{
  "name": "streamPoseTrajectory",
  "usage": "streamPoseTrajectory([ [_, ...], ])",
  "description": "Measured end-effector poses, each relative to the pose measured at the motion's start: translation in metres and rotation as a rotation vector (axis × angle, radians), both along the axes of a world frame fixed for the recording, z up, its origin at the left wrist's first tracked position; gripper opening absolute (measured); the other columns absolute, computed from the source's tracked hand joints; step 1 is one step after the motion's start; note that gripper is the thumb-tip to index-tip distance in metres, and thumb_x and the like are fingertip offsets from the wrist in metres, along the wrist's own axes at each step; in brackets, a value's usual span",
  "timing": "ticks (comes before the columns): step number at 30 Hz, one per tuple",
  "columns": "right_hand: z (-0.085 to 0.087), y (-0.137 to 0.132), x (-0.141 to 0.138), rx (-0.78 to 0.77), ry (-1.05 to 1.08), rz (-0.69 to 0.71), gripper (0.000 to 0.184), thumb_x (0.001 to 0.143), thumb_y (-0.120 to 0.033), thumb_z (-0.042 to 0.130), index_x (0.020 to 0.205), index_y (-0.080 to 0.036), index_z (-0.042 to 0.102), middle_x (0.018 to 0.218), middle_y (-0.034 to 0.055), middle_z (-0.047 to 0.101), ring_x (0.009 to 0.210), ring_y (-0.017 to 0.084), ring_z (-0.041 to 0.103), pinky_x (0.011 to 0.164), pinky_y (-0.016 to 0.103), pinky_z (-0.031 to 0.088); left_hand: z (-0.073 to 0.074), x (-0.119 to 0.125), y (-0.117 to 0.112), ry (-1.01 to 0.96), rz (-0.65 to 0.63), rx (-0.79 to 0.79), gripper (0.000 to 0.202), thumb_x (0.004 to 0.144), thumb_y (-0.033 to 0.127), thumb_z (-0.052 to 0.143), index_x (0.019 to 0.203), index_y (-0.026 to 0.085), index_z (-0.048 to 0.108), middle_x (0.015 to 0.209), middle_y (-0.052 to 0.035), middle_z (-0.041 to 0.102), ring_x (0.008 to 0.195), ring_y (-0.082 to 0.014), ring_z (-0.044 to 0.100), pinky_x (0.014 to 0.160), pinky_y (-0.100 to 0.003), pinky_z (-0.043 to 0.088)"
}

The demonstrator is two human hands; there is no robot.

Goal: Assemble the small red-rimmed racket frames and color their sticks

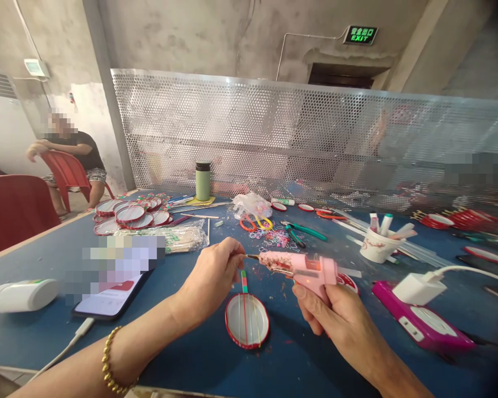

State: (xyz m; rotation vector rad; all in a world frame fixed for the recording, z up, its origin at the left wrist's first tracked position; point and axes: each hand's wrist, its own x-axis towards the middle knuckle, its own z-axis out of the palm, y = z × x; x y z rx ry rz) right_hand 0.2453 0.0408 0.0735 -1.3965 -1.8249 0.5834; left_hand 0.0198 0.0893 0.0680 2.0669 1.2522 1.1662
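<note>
My right hand (336,315) is wrapped round the handle of a pink hot glue gun (301,268), whose nozzle points left. My left hand (213,276) is closed in a pinch right at the nozzle's tip; whatever lies between its fingers is too small to make out. On the table below both hands lies a round jar lid (247,321) with a red rim and pale inside. Thin red and yellow strands run across the lid. A short strip with green and red bands (244,282) sticks out from its far edge.
Left stand a phone (116,293), a white bottle (20,295) and piled lids (130,214). Behind are pliers (302,231), loose coloured bands (274,237) and a green flask (203,182). Right are a paper cup (378,246) and a purple power strip (423,323). A person (78,149) sits far left.
</note>
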Motion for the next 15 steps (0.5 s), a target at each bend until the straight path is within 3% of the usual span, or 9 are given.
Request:
streamPoseTrajectory([
  [15, 0.0008, 0.0004, 0.0006, -0.008, -0.007, -0.018, 0.056, 0.086, -0.067, 0.048, 0.053, -0.022, 0.049, 0.043, -0.0010, 0.050, 0.041, 0.012, 0.050, 0.043, 0.023, 0.043, 0.0007, -0.0011, 0.0003, 0.014, 0.008, 0.007, 0.014, 0.090, 0.017, 0.042, 0.083, 0.021, 0.053, 0.063, 0.0025, 0.061, 0.057, -0.0112, 0.058, 0.061, -0.023, 0.043],
])
